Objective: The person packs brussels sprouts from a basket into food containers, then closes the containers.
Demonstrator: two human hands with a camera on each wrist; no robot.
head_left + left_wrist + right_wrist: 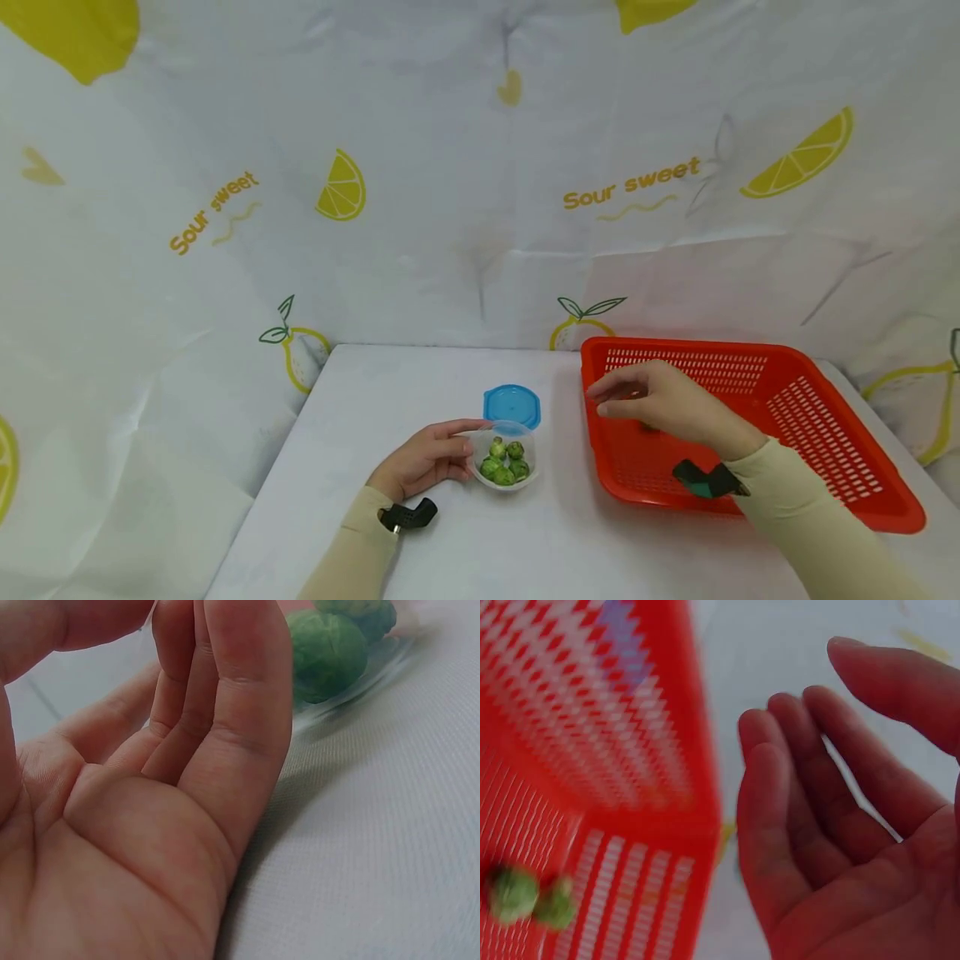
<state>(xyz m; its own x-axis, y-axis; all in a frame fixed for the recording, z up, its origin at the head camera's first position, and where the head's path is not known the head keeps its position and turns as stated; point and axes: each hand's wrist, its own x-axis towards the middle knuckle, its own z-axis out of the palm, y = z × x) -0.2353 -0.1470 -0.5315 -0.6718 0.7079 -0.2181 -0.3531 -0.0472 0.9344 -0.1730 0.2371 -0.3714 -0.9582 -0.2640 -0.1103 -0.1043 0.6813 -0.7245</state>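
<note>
My left hand (429,460) holds the left side of a small clear plastic tub (489,486), fingers and thumb at its rim. Several green Brussels sprouts (503,475) lie in the tub; part of them shows past the fingers in the left wrist view. My right hand (667,407) hovers at the left rim of a red plastic basket (847,512), fingers loosely bent with nothing between them. In the right wrist view two sprouts (513,894) lie in the basket, while the head view has them mostly hidden behind this hand.
A blue lid (512,405) lies flat on the white table (420,383) just behind the tub. The perforated basket takes up the table's right side. A white cloth backdrop (435,250) with lemon prints rises behind the table.
</note>
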